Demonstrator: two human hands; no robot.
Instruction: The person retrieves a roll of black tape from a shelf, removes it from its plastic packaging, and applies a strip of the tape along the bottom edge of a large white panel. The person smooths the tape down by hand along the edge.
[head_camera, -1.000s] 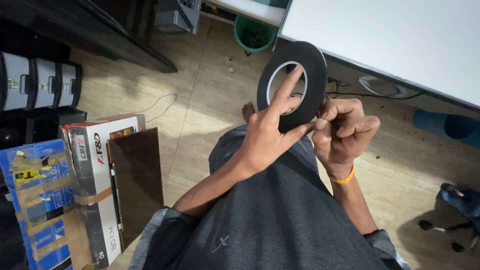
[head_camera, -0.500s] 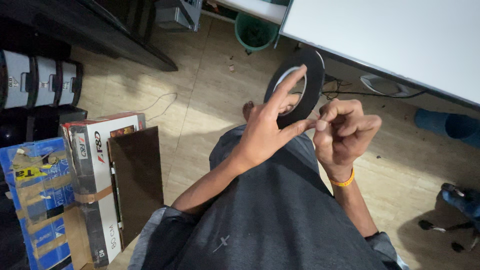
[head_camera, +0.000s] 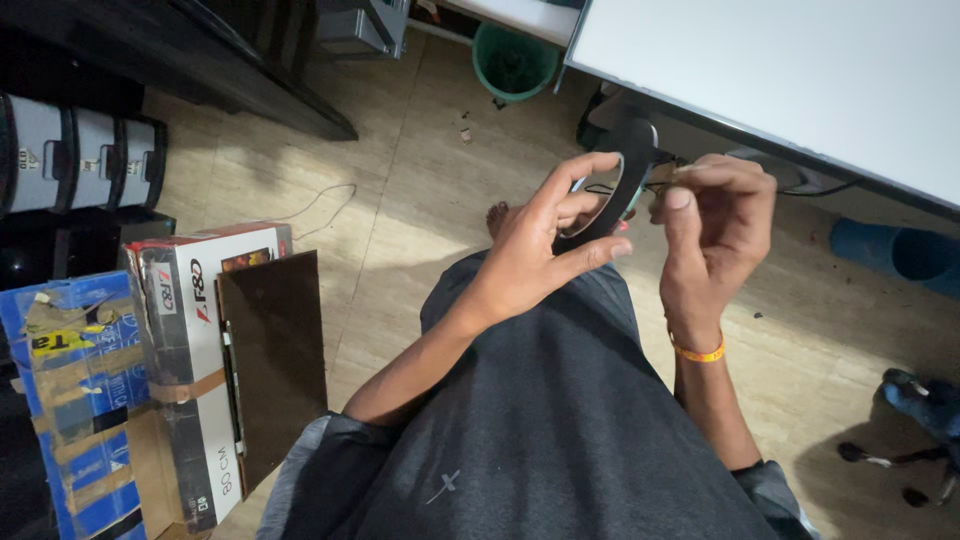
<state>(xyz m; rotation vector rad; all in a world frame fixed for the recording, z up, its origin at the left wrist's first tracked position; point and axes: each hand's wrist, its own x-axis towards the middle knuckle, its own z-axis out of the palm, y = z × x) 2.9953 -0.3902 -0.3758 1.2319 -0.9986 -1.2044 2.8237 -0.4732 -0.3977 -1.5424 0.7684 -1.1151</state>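
Observation:
My left hand (head_camera: 545, 245) grips a black roll of tape (head_camera: 632, 165), which stands nearly edge-on to the camera, with fingers through and around the ring. My right hand (head_camera: 712, 225) is just right of the roll, thumb and forefinger pinched together at its edge, apparently on the tape's loose end. An orange band sits on the right wrist. Both hands are raised above my lap in grey clothing, over a tan tiled floor.
A white tabletop (head_camera: 800, 70) fills the upper right. A green bucket (head_camera: 515, 60) stands beyond it. Cardboard boxes (head_camera: 190, 350) and a dark board (head_camera: 272, 350) lean at the left, with grey drawers (head_camera: 80, 160) behind. A blue cylinder (head_camera: 890, 250) lies at right.
The roll has turned from face-on to nearly edge-on. My right hand has risen and pinched at the roll's edge.

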